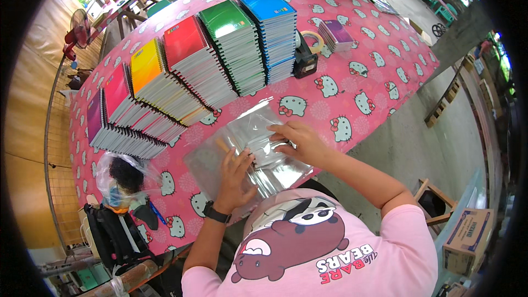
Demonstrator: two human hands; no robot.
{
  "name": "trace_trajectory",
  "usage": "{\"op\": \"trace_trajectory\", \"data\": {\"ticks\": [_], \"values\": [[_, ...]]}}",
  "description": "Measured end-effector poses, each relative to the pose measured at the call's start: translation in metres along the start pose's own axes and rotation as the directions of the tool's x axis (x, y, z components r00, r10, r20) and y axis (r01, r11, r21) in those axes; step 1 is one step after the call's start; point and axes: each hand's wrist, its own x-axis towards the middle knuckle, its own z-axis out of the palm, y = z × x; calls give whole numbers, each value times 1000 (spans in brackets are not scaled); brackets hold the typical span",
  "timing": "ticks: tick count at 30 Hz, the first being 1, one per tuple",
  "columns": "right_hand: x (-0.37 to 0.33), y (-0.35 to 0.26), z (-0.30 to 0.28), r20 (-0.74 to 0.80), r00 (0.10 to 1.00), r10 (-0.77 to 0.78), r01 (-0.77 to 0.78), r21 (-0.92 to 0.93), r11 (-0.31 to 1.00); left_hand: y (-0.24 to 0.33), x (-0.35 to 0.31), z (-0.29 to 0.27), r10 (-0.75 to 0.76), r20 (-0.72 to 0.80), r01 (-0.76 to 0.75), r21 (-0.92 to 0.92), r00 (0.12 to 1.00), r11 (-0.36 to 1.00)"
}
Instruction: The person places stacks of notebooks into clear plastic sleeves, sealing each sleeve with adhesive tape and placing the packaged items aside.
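Note:
A stack of clear plastic bags (pixel 279 173) lies on the table right in front of me, shiny and slightly wrinkled. My left hand (pixel 236 176) rests on its left part with fingers spread, a dark watch on the wrist. Over the upper right of the stack, my right hand (pixel 297 142) has its fingers bent and pinching the loose film of a clear plastic bag (pixel 257 126). Beyond the bags stand tall piles of spiral notebooks: purple, pink (pixel 116 91), yellow (pixel 146 69), red (pixel 188 41), green (pixel 224 19) and blue (pixel 267 5).
A black tape dispenser (pixel 306 60) stands beside the blue pile, near a small purple notebook stack (pixel 336 36). At the left lie a plastic bag with dark contents (pixel 125 176), a blue pen (pixel 158 212) and a black backpack (pixel 113 234). A cardboard box (pixel 467 242) sits at right.

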Motion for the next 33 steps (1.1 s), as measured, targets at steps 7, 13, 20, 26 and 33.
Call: {"op": "trace_trajectory", "data": {"ticks": [7,13,20,26,33], "values": [[0,-7,-1,53,999,-4,3,3,1000,-1,11,1,83,67,-82,-13,994,997],[4,-1,-2,80,994,-79,78,20,997,7,32,4,105,172,-103,-20,980,994],[7,16,7,120,992,31,-76,395,916,9,36,-3,69,220,-74,15,973,997],[31,103,-26,-68,886,459,-254,756,603,11,36,-5,46,235,-44,-15,971,999],[94,205,-92,-644,626,440,-435,180,882,13,37,-7,74,227,-72,-18,971,997]]}}
